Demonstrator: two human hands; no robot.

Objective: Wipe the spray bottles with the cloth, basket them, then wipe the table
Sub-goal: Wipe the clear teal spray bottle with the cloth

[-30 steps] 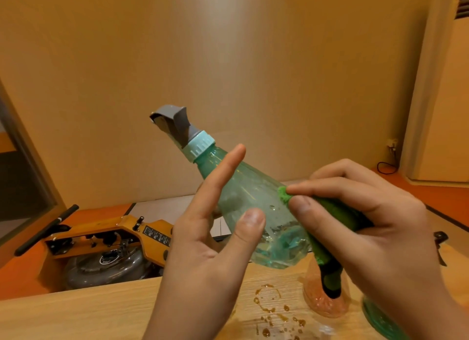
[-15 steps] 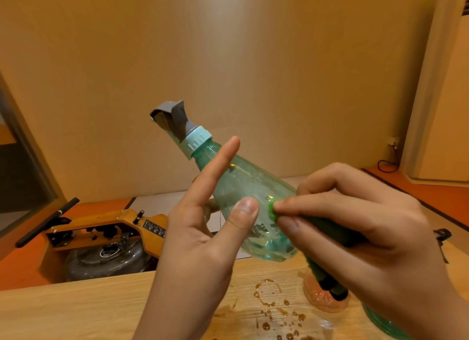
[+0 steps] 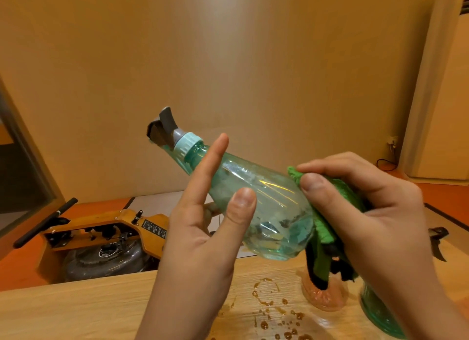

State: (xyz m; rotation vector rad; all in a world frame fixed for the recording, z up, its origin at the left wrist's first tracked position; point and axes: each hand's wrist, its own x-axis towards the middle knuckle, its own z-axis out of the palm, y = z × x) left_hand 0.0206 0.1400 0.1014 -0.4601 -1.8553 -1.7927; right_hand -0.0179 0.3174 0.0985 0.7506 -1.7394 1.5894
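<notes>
We log the spray bottle (image 3: 266, 195) held off the table (image 3: 76, 309) in the left grip (image 3: 200, 238) (thumb in front, index straight), long axis slanting nozzle-up beyond that grip, base toward the right grip (image 3: 375, 213), which pinches the cloth (image 3: 322, 228) there.

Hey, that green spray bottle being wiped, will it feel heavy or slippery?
Probably light: the spray bottle looks clear and mostly empty. Possibly slippery: drops lie on the table beneath it. Its thin clear wall may dent under the cloth.
</notes>
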